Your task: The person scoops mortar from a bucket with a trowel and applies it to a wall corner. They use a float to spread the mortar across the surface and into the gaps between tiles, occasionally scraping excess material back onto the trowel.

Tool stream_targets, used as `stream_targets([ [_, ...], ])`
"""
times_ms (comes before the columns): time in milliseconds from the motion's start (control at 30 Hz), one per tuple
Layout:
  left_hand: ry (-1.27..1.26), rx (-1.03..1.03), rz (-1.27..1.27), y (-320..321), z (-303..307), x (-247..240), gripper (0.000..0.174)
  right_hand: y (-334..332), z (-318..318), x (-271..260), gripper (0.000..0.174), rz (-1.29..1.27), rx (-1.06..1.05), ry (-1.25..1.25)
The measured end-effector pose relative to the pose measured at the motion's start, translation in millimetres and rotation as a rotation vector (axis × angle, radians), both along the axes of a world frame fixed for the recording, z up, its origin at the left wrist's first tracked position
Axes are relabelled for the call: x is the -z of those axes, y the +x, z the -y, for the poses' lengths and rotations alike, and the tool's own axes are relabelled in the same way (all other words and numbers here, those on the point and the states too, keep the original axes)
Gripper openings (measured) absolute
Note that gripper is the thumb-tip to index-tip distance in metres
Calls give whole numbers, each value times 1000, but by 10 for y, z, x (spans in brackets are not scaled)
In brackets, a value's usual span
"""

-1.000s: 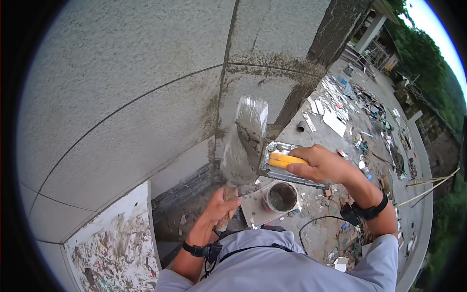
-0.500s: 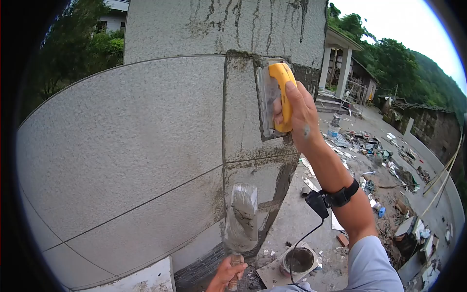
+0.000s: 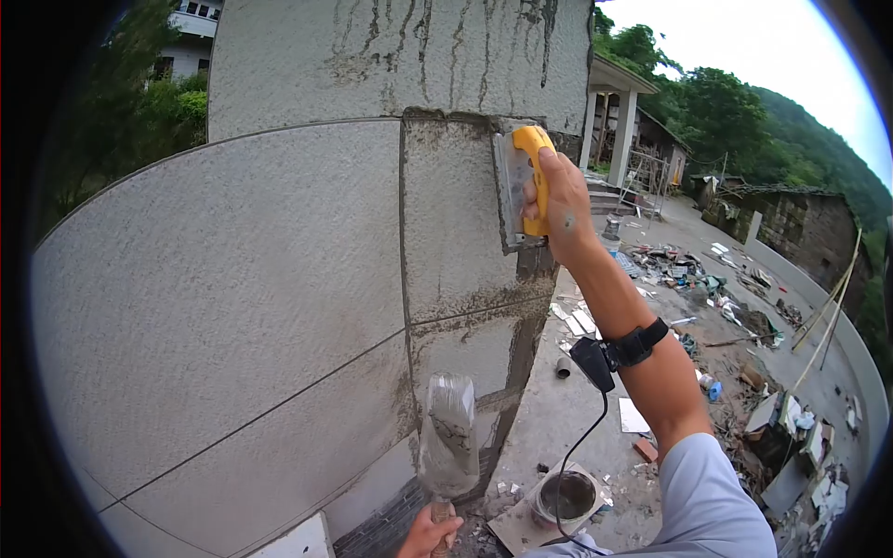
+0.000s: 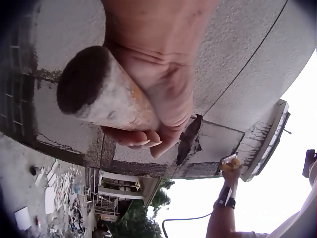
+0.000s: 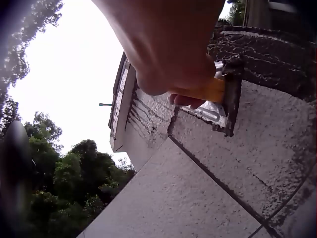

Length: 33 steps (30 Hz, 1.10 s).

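My right hand grips the yellow handle of a plastering float, whose flat metal plate lies against the wall near its right edge. In the right wrist view, the mortar-smeared end of the float meets the rough tile. Lower down, my left hand holds a trowel by its round handle, the blade pointing up with grey mortar on it. The left wrist view shows fingers wrapped around the worn trowel handle, its dark butt end toward the camera.
Large textured tiles cover the wall, with dark wet mortar along its right edge. A bucket of mortar stands on a board below. Rubble and broken tile litter the ground at right. A cable hangs from my right wrist.
My right hand has carried the float from beside the trowel blade up onto the wall's upper right part. The head view has tilted upward. My left hand still holds the trowel low.
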<state>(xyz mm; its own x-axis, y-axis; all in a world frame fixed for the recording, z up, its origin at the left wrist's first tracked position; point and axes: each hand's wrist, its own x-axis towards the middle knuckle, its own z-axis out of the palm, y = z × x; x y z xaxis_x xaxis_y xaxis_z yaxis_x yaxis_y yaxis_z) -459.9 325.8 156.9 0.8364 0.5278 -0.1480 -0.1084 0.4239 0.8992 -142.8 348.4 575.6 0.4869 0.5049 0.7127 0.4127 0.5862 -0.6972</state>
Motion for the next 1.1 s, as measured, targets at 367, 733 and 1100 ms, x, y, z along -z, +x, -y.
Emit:
stream_targets([
  [367,-76,87,-114,70,33,-286,17,-63,450,54,38,-31,19,-387],
  [733,-40,33,152,136,70,-33,23,-762,138,-1013,39,1503,691,-576],
  [1100,-60,48,21,292,122,168,18,-291,186,-1206,42,1521,846,-670],
])
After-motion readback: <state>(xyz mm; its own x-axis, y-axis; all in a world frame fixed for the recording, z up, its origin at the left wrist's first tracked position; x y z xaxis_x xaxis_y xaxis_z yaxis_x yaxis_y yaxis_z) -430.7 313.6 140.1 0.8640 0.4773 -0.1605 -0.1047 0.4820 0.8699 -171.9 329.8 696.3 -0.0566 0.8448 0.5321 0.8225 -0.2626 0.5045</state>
